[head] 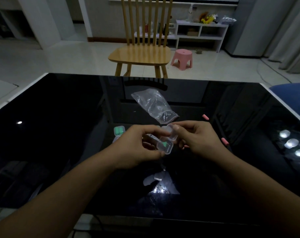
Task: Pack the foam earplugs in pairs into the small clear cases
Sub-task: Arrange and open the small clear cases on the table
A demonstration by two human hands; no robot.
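Note:
Above the middle of the black glass table (pixel 60 152), my left hand (pixel 133 146) pinches a small clear case (pixel 164 146) with green foam earplugs inside. Its hinged lid (pixel 172 133) stands open, and my right hand (pixel 195 136) holds that lid with its fingertips. A closed clear case with two green earplugs (pixel 119 130) lies on the table just left of my left hand. Two loose pink earplugs lie to the right, one (pixel 205 117) farther back and one (pixel 225 141) beside my right wrist.
An emptied clear zip bag (pixel 154 105) lies behind my hands. A wooden chair (pixel 140 54) and a pink stool (pixel 181 58) stand beyond the table's far edge. Something blue (pixel 291 98) sits at the right corner. Lamp reflections glare on the glass at right.

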